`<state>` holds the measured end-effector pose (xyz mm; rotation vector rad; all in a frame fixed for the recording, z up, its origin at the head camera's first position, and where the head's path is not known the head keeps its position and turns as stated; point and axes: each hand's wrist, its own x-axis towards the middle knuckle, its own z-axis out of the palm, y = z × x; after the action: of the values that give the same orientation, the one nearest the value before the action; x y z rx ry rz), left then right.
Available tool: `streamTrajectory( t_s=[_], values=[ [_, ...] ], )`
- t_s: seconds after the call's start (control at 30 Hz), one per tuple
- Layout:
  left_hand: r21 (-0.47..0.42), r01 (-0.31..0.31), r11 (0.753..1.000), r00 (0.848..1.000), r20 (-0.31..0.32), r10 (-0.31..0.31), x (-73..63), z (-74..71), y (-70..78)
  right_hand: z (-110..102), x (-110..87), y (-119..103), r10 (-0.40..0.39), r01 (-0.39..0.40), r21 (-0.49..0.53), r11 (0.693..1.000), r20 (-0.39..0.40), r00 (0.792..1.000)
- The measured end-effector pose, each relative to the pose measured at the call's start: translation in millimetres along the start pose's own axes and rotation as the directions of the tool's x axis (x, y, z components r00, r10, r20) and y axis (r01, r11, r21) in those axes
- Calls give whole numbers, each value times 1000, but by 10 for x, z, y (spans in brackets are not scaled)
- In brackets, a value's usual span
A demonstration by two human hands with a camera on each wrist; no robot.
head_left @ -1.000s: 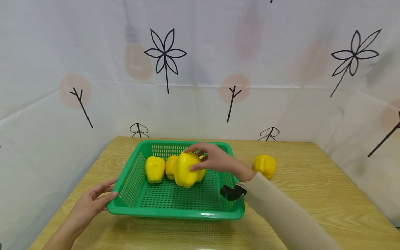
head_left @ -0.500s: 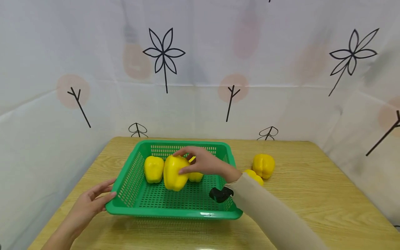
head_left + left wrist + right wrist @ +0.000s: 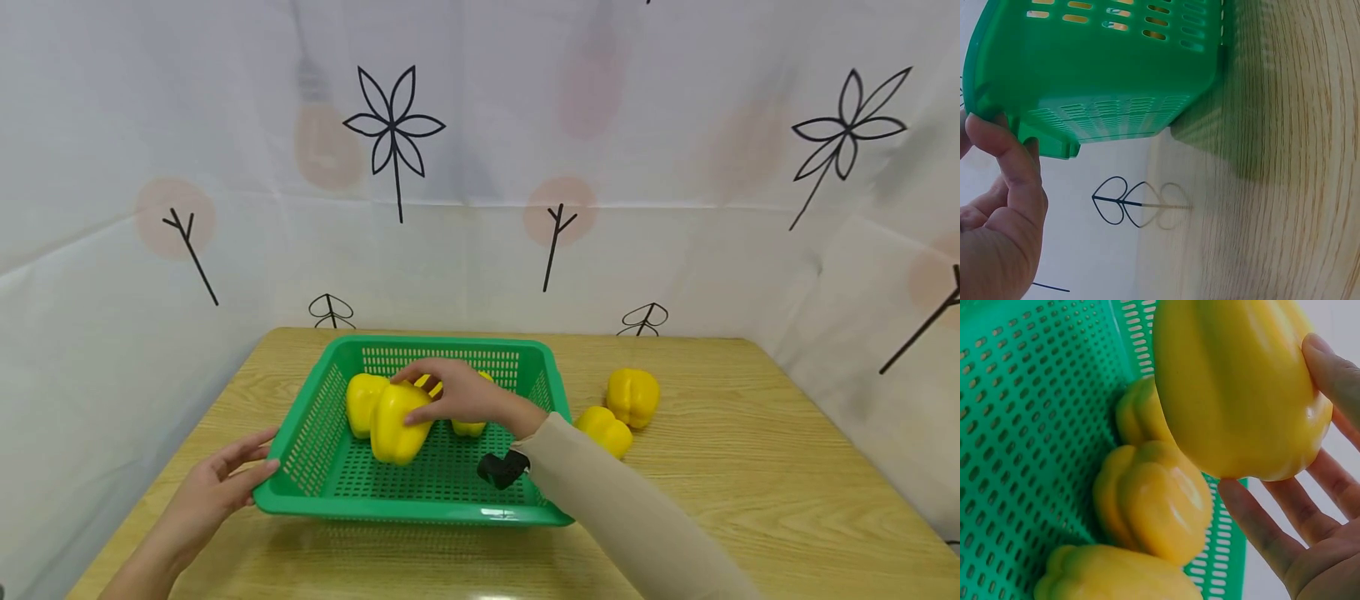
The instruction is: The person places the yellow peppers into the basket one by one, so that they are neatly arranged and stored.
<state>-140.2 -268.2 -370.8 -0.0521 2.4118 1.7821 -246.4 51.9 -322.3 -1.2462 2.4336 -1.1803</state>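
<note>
Basket, green plastic, slotted walls, 1 item [image 3: 420, 509]: on the bench [image 3: 735, 467], nearer its left side than its right as I see it from where I stand.

Yellow pepper, held, 1 item [image 3: 397, 425]: inside the basket's outline, left of centre, its lower end tilted toward the person. Whether it touches the basket floor, I cannot tell.

Right hand, bare [image 3: 457, 392]: fingers parted and bent around the held pepper, thumb against its side, palm clear of it; a fingertip grip.

Left hand, bare [image 3: 213, 487]: at the basket's near left corner, partly closed, thumb and fingers pinching the rim.

Peppers in basket, yellow, 3 items [image 3: 1154, 500]: in a row beyond the held piece; in the head view the leftmost is partly covered by it, the other 2 by the right hand.

Peppers on bench, yellow, 2 items [image 3: 633, 398]: right of the basket, side by side, the nearer partly behind the sleeve.

Sleeve, beige, 1 item [image 3: 622, 500]: on the right arm, with a black wrist device [image 3: 502, 469] at the cuff.

Backdrop cloth, white, printed with black line plants [image 3: 480, 275]: behind the bench.
</note>
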Motion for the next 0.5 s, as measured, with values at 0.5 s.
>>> streamTrajectory(
  t_s=[0.5],
  values=[
    [-23,-9,1000,1000,-25,8,0,22,-14,334,250,-35,5,8,-80,997,153,988]
  ],
)
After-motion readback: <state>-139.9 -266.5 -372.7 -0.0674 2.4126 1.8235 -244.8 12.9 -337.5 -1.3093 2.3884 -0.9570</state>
